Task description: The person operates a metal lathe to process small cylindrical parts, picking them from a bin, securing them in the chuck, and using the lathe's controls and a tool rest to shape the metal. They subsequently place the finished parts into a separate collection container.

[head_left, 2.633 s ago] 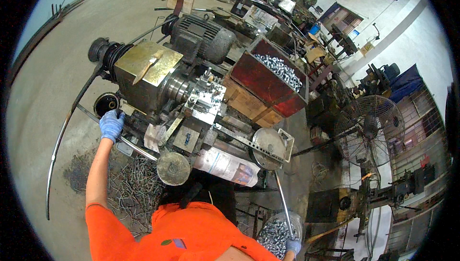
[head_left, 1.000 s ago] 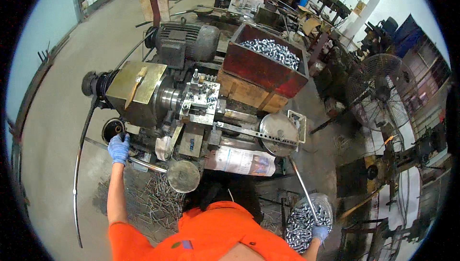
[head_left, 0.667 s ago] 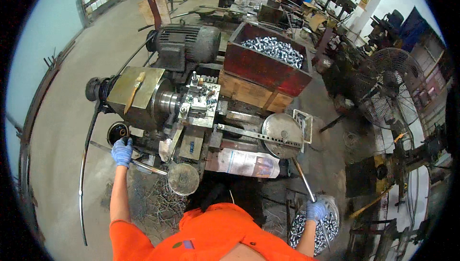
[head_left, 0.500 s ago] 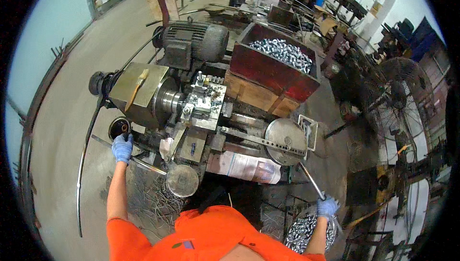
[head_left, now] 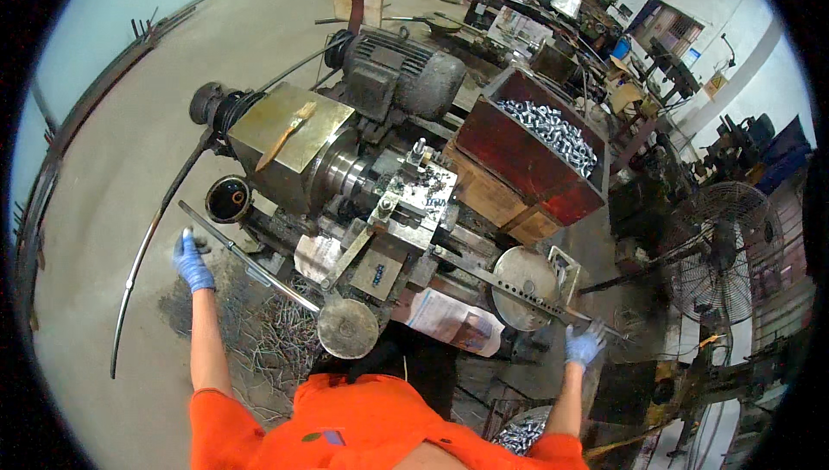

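Note:
My left hand [head_left: 193, 261], in a blue glove, is left of a long metal lever [head_left: 259, 270], apart from it. Its fingers are bent together, with a pale, shiny spot at the tips too small to name. My gloved right hand [head_left: 585, 344] has its fingers spread just below a slim metal handle [head_left: 596, 323], which extends from the perforated bar over a round metal disc [head_left: 525, 273]. Whether the fingertips touch this handle is unclear. Between my hands stands a small lathe with a metal chuck [head_left: 347, 172] and a tool slide [head_left: 425, 202].
A wooden-handled brush [head_left: 285, 135] lies on the headstock [head_left: 263, 120]. Beside it hangs a round oily pot [head_left: 228, 199]. A dark red box [head_left: 518, 138] holds shiny metal pieces; more fill a basket [head_left: 521, 435] below right. Metal shavings [head_left: 276, 332] litter the floor. A large fan [head_left: 721, 250] stands right.
My left hand has moved left, away from the lever. My right hand has risen and loosened its grip, and the right handle has swung upward. The whole view has shifted.

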A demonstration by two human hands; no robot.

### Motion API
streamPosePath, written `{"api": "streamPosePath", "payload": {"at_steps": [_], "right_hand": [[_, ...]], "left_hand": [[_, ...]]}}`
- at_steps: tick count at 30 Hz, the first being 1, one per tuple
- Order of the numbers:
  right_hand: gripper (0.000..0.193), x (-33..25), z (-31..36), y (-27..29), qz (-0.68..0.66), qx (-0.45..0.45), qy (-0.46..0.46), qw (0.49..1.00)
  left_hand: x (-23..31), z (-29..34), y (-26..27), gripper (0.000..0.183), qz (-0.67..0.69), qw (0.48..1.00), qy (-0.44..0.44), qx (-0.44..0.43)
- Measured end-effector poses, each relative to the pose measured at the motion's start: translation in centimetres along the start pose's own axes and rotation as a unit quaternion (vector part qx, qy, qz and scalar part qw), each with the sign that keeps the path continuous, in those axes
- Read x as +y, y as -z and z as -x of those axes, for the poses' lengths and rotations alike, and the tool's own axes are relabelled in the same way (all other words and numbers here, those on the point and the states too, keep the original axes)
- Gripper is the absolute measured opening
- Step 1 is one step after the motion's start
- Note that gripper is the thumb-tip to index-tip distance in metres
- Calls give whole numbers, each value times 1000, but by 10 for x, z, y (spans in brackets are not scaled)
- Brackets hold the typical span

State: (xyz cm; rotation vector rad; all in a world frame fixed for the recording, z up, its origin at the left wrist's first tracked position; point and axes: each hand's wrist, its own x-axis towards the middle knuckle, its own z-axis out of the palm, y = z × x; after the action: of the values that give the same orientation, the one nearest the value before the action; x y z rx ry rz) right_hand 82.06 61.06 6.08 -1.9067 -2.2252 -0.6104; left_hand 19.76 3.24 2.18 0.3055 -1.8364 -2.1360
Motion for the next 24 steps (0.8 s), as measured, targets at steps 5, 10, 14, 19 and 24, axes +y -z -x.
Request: {"api": "streamPosePath", "payload": {"at_steps": [5, 10, 14, 19, 24], "right_hand": [[70, 5, 87, -2, -100, -111, -43, 988], [48, -7, 120, 19, -200, -170, -42, 964], [34, -24, 133, 48, -263, -158, -34, 951], [28, -23, 139, 26, -279, -139, 18, 950], [30, -67, 95, 101, -365, -80, 93, 923]], "left_hand": [[-77, -6, 19, 29, -468, 843, -91, -248], [-122, -4, -3, 33, -724, 465, -254, -443], [-122, 33, -23, 36, -718, 543, -216, -378], [-150, 72, -15, 35, -659, 651, -137, -351], [-92, 26, -18, 28, -703, 481, -224, -473]]}}
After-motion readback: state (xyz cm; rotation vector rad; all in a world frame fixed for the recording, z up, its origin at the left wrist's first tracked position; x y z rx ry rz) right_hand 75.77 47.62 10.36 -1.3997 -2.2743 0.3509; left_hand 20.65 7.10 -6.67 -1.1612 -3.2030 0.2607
